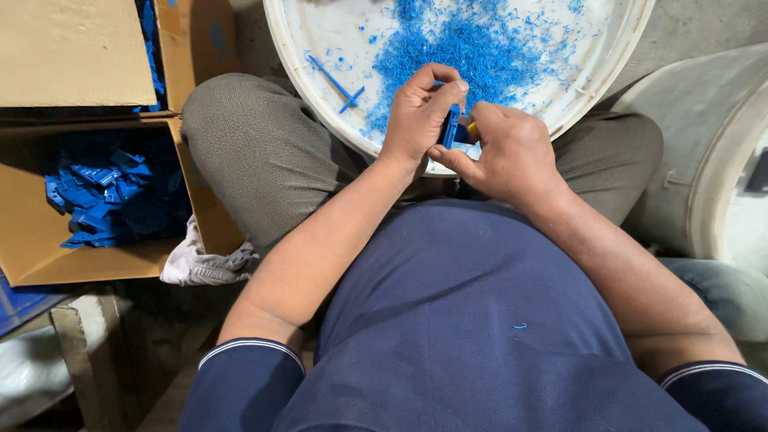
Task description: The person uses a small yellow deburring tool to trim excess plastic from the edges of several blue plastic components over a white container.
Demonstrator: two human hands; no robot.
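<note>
Left hand (420, 112) curls shut around a small blue plastic part (451, 126), thumb and fingers pinching it from above. Right hand (512, 152) is closed too, gripping a tool with a yellow bit (472, 126) showing at the fingers, pressed against the part; tool type can't be told. Part is narrow, upright, bright blue, mostly hidden by both hands. It sits just over the near rim of a white round tub (280, 48) holding blue plastic shavings (472, 48) and a thin blue strip (332, 80). Tub rests on the person's lap. Cardboard box (32, 240) at left holds more blue plastic pieces (100, 196). White rag (200, 260) beside the box.
</note>
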